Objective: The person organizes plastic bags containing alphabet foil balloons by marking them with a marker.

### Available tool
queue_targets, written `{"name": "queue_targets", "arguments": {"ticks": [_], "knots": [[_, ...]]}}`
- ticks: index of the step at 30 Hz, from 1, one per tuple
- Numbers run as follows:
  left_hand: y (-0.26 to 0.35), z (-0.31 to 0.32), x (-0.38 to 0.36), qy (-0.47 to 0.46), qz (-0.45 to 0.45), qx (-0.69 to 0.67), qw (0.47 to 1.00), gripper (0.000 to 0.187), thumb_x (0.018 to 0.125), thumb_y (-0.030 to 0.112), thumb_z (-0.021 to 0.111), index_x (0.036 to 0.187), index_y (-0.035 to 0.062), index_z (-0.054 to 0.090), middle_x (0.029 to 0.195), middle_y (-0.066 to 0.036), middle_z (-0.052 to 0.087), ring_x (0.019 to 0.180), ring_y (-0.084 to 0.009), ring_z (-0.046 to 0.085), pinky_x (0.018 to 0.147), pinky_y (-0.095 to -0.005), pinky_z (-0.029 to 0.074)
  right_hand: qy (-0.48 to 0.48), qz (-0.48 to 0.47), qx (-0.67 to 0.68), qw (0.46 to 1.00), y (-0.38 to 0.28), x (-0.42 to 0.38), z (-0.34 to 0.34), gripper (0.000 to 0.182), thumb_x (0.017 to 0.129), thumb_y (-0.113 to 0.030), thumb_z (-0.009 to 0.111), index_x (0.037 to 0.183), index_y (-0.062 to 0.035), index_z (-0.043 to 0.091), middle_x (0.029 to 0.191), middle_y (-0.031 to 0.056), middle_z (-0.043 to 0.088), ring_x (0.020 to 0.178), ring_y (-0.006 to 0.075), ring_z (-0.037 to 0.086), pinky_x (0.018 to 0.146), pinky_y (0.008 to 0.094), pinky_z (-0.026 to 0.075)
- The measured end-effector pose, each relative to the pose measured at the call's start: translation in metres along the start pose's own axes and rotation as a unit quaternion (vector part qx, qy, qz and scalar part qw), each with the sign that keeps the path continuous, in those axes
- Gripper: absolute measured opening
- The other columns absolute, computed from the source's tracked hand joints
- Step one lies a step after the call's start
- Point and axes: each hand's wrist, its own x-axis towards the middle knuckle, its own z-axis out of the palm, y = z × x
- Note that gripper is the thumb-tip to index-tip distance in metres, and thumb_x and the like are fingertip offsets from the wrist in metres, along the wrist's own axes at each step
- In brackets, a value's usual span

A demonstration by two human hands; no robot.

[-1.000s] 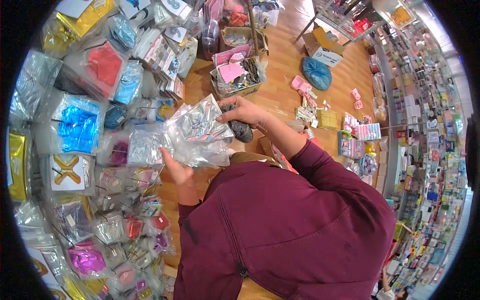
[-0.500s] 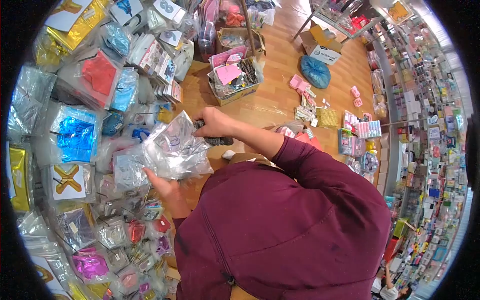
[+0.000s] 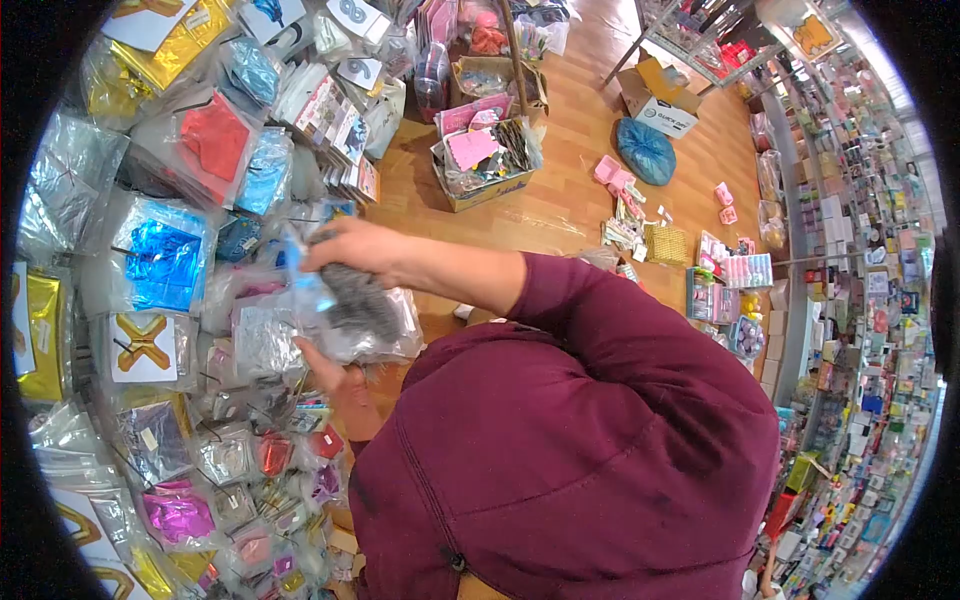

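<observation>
My right hand (image 3: 352,246) is closed on a dark grey, fuzzy cloth (image 3: 360,308), blurred by motion. The cloth lies over a clear plastic packet (image 3: 403,328) with silvery shine, covering much of it. Below it, my left hand (image 3: 338,380) grips the packet's lower left side, the thumb on top and the other fingers hidden. Another clear packet (image 3: 266,338) is just left of that thumb. A bright blue foil packet (image 3: 163,265) and a card with a gold X (image 3: 142,347) hang further left.
Rows of bagged foil balloons fill the left side. A box of packets (image 3: 487,185) stands on the wooden floor (image 3: 560,130). Beyond are a blue bag (image 3: 645,150), an open carton (image 3: 657,103) and pink trays (image 3: 613,173). Stocked shelves (image 3: 850,280) line the right.
My right hand has moved left with the grey cloth, from the packet's right edge to over its top. My left hand keeps its hold at nearly the same place.
</observation>
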Motion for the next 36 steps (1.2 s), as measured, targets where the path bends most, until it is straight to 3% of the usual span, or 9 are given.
{"name": "queue_targets", "arguments": {"ticks": [2,5,8,11,15,21,26,30,36], "knots": [[-0.006,0.002,0.021,0.149,-0.066,0.104,0.981,0.056,0.085,0.046,0.037,0.124,0.007,0.034,0.121,-0.008,0.043,0.109,-0.0234,0.043,0.089,-0.0392,0.038,-0.06,-0.045,0.028,0.997,0.004,0.009,0.029,0.031,0.063,-0.015,0.067,0.087,0.0029,0.058,0.077,0.0103,0.058,0.069,0.018,0.055,0.06,0.0299,0.044],[-0.014,-0.016,0.021,0.106,-0.066,0.026,0.992,0.055,0.086,0.047,0.035,0.123,0.0057,0.034,0.116,-0.009,0.046,0.104,-0.0211,0.047,0.086,-0.0347,0.042,-0.138,-0.081,0.014,0.987,0.016,0.02,0.051,0.027,0.065,-0.022,0.067,0.08,0.0,0.06,0.073,0.0098,0.059,0.069,0.0195,0.055,0.061,0.0314,0.044],[-0.009,-0.015,0.023,0.031,-0.099,0.02,0.994,0.057,0.086,0.048,0.035,0.123,0.0051,0.035,0.115,-0.01,0.047,0.103,-0.0213,0.048,0.085,-0.0344,0.042,-0.111,-0.184,-0.398,0.892,0.029,0.02,0.051,0.028,0.071,-0.025,0.062,0.082,0.0008,0.058,0.074,0.012,0.058,0.072,0.0182,0.055,0.066,0.0301,0.043],[-0.001,-0.012,0.019,0.007,-0.096,0.016,0.995,0.058,0.085,0.049,0.035,0.123,0.0046,0.035,0.113,-0.01,0.048,0.102,-0.0215,0.049,0.084,-0.0341,0.043,-0.19,-0.21,-0.487,0.826,0.031,0.001,0.032,0.03,0.07,-0.025,0.062,0.089,-0.0031,0.056,0.084,0.0145,0.058,0.079,0.0238,0.056,0.072,0.0326,0.043],[0.013,-0.002,0.006,0.018,-0.069,0.007,0.997,0.06,0.085,0.051,0.034,0.122,0.0038,0.036,0.112,-0.011,0.049,0.1,-0.0217,0.051,0.084,-0.0337,0.044,-0.22,-0.203,-0.485,0.822,0.029,-0.021,0.025,0.028,0.072,-0.013,0.062,0.097,-0.002,0.054,0.088,0.0097,0.059,0.084,0.0168,0.055,0.078,0.0295,0.042],[0.029,0.008,-0.014,0.052,-0.113,-0.125,0.984,0.067,0.083,0.056,0.031,0.12,0.0016,0.039,0.108,-0.013,0.052,0.095,-0.0234,0.054,0.082,-0.0359,0.045,-0.221,-0.171,-0.472,0.836,0.038,-0.016,0.032,0.042,0.066,-0.017,0.068,0.103,-0.0009,0.054,0.098,0.0148,0.058,0.093,0.0261,0.054,0.082,0.0319,0.041],[0.028,-0.015,-0.034,0.145,-0.033,-0.131,0.98,0.03,0.084,0.015,0.05,0.11,0.0018,0.046,0.1,-0.008,0.056,0.085,-0.0184,0.057,0.071,-0.0303,0.05,-0.282,-0.235,-0.491,0.79,0.054,-0.013,0.065,0.07,0.061,-0.013,0.071,0.122,-0.0027,0.038,0.123,0.017,0.042,0.116,0.0256,0.039,0.095,0.0314,0.032],[0.025,-0.028,-0.049,0.156,0.024,-0.146,0.977,0.029,0.084,0.018,0.049,0.108,0.0013,0.048,0.099,-0.008,0.056,0.083,-0.0178,0.057,0.07,-0.0303,0.05,-0.315,-0.261,-0.511,0.756,0.07,-0.013,0.082,0.078,0.06,-0.016,0.073,0.126,-0.0043,0.032,0.126,0.0171,0.039,0.116,0.0269,0.039,0.095,0.0322,0.032],[0.031,-0.016,-0.075,0.217,0.081,-0.139,0.963,0.032,0.082,0.015,0.052,0.11,0.0002,0.047,0.099,-0.007,0.055,0.085,-0.0149,0.056,0.072,-0.0289,0.048,-0.326,-0.302,-0.413,0.795,0.083,-0.006,0.087,0.048,0.067,-0.015,0.069,0.108,-0.0015,0.047,0.105,0.0113,0.052,0.099,0.0181,0.049,0.084,0.0284,0.037]]}}
